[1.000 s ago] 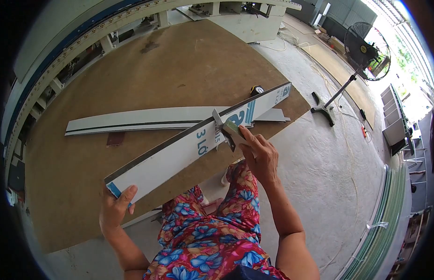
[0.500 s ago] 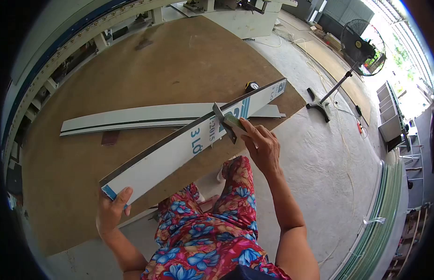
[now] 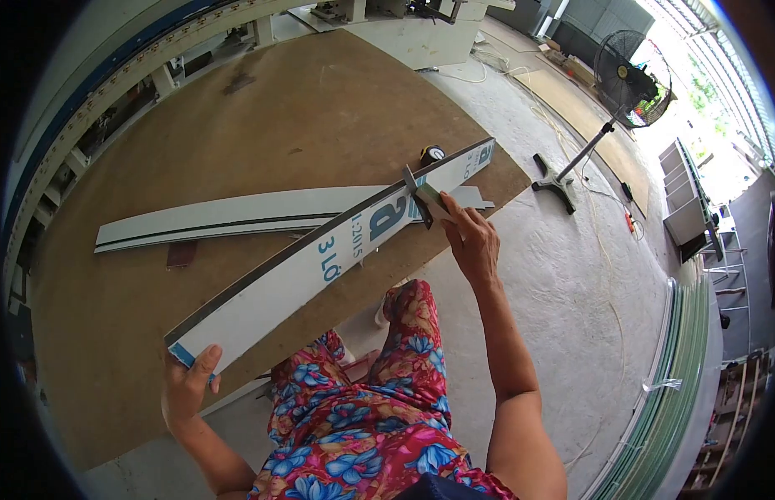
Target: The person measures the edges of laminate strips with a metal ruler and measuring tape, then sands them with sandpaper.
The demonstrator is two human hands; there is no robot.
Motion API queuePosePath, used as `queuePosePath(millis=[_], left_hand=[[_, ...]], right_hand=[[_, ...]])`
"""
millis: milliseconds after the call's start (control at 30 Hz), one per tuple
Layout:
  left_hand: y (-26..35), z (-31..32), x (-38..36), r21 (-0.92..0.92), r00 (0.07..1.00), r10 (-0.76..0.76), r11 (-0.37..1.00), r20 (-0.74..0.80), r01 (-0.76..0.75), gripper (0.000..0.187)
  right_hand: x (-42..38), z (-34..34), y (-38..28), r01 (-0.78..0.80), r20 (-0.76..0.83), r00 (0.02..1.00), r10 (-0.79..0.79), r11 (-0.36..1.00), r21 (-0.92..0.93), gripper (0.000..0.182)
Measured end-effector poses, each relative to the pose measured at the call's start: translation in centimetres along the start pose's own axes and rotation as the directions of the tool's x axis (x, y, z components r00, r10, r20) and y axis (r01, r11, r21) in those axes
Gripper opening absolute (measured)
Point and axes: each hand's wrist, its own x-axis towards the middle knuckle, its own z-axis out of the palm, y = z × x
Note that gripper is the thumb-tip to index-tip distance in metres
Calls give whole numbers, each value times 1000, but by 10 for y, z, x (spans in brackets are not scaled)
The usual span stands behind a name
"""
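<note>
A long white strip (image 3: pixel 271 294) with blue print and a dark edge slants over the brown table. My left hand (image 3: pixel 190 385) grips its lower left end, thumb on the printed face. In my right hand (image 3: pixel 473 242) is a flat metal scraper (image 3: pixel 417 197) with a greenish block, its blade lying across the strip toward the upper right end. Behind the strip, a second pair of white strips (image 3: pixel 229 211) rests on the table.
A black tape measure (image 3: pixel 432 154) and a dark red piece (image 3: pixel 181 254) lie on the brown table (image 3: pixel 321 100). A standing fan (image 3: pixel 629 79) is at the upper right, and long green sheets (image 3: pixel 664 383) are stacked at the right.
The scraper in my right hand has slid along the strip toward its upper right end, uncovering more blue print. The whole view has shifted slightly left.
</note>
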Motion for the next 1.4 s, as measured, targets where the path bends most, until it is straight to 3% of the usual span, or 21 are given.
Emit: queuePosePath(millis=[367,467,667,967,1200,1267,1333,1400], left_hand=[[-3,-7,5,36,999,-34,999,-29,35,38],[-6,-6,7,-42,999,-12,999,-44,11,38],[-8,-13,10,-8,998,-39,999,-57,39,37],[-19,-28,11,3,998,-39,999,-43,39,41],[-21,-26,5,-102,987,-77,993,-143,63,41],[-20,-26,6,-114,989,-75,992,-126,61,40],[-11,-21,8,-55,999,19,998,-26,-20,35],[4,-19,13,30,997,55,998,60,-57,30]], right_hand=[[23,9,47,6,-35,999,-9,997,-79,47],[28,14,61,-47,-26,999,45,996,-73,48],[42,27,100,-210,-33,977,209,977,-41,47],[67,44,190,-304,-41,953,301,945,-120,47],[94,58,254,-365,-59,931,360,915,-173,46],[105,64,272,-510,-30,845,534,788,-344,43],[107,76,301,-622,-82,749,658,654,-432,43],[108,65,276,-728,-179,682,709,635,-257,43]])
